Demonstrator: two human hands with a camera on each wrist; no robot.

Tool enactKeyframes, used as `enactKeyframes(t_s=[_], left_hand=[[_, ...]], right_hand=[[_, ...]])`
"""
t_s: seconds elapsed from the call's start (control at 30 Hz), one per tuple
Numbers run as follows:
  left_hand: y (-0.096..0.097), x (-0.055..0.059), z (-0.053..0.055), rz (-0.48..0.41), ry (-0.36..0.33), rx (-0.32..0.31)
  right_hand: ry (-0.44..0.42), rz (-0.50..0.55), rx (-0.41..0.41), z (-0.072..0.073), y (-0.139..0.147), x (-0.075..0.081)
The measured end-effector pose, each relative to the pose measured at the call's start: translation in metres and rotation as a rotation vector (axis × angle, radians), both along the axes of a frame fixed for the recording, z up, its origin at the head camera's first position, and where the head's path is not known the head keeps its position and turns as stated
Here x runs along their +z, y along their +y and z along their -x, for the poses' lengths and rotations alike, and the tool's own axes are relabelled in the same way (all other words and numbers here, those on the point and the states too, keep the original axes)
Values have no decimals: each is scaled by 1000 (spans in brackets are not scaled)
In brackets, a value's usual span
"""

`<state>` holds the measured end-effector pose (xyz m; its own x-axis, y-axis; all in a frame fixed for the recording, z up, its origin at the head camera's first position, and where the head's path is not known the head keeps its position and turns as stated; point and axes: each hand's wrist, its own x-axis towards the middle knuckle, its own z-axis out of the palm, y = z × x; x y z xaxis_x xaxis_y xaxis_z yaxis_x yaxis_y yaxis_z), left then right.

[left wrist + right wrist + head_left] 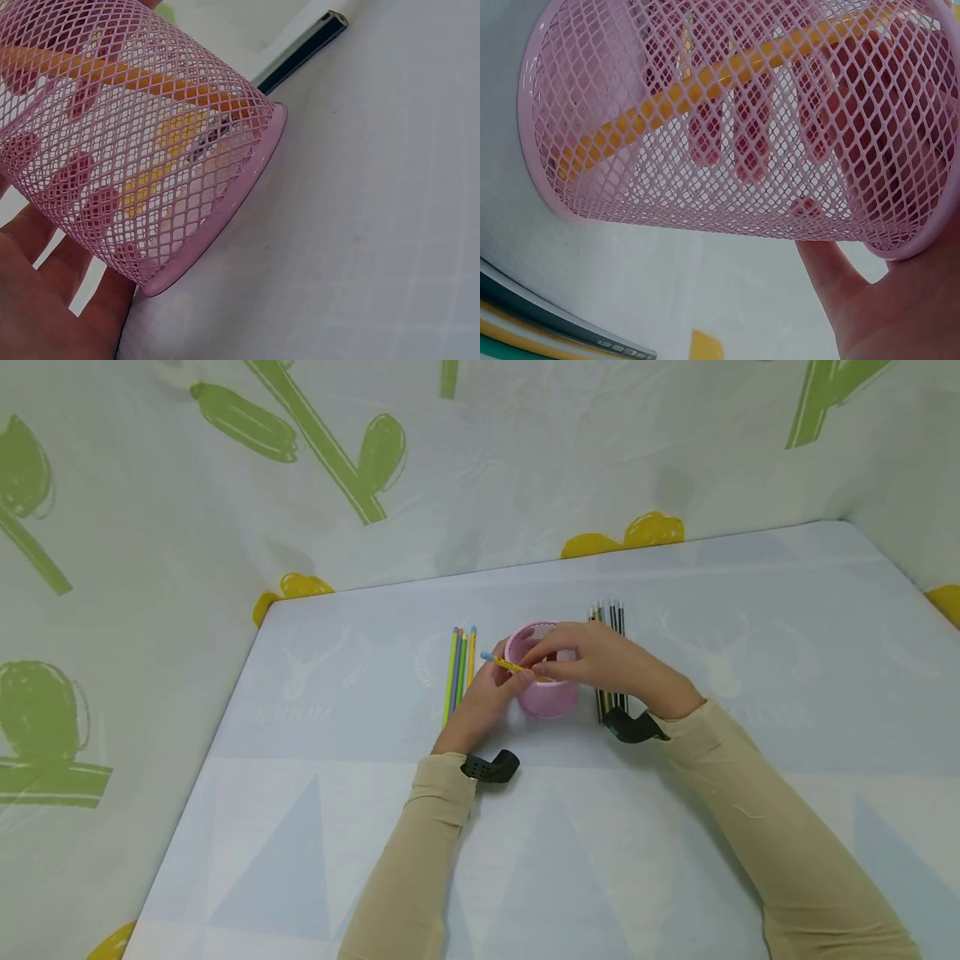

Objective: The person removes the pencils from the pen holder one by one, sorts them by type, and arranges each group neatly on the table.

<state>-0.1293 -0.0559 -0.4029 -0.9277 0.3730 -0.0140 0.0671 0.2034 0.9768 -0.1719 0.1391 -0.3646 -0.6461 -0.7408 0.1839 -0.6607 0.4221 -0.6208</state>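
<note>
A pink mesh pen cup (547, 702) stands upright on the table. My left hand (483, 697) grips its left side, fingers reaching behind the mesh. One yellow pencil (504, 664) with a blue end leans inside the cup; its blue end pokes out past the left rim. The pencil (727, 73) slants across the interior to the base in the right wrist view. Over the cup's mouth, my right hand (600, 660) pinches the pencil near the rim with thumb and fingertips. Several of its fingers show behind the mesh in the right wrist view.
Left of the cup lies a row of bright pencils (455, 668) in green, purple and yellow. Several dark-striped pencils (621, 620) lie on its right, partly under the right hand and wrist. A patterned cloth covers the table (547, 860); a printed curtain (510, 468) hangs behind.
</note>
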Motion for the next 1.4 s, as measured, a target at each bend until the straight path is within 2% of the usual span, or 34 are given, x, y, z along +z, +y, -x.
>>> enactKeyframes(t_s=[0.23,0.33,0.53,0.63,0.77,0.87,0.9,1.03,1.13,1.27,1.4], left_hand=[[-1,-1,1,-26,3,8],[-1,0,1,-37,-13,12],[0,0,1,-77,5,-21],[0,0,1,-76,4,-16],[1,-11,7,-50,2,26],[2,-20,11,-45,21,46],[3,-20,12,-41,18,54],[5,-8,6,-43,-3,66],[6,-1,2,-61,1,61],[6,1,0,-73,27,52],[5,2,0,-102,58,72]], right_hand=[[-93,87,-8,1,1,0],[-103,125,-9,1,1,2],[-118,197,-1,-11,-2,18],[-161,210,-1,-14,-2,23],[-245,240,3,-1,2,4],[-341,264,-18,10,6,-13],[-379,263,-33,11,8,-15],[-512,276,-56,14,12,-20],[-527,257,-65,15,13,-23],[-497,228,-59,15,12,-25],[-464,215,-48,16,12,-26]])
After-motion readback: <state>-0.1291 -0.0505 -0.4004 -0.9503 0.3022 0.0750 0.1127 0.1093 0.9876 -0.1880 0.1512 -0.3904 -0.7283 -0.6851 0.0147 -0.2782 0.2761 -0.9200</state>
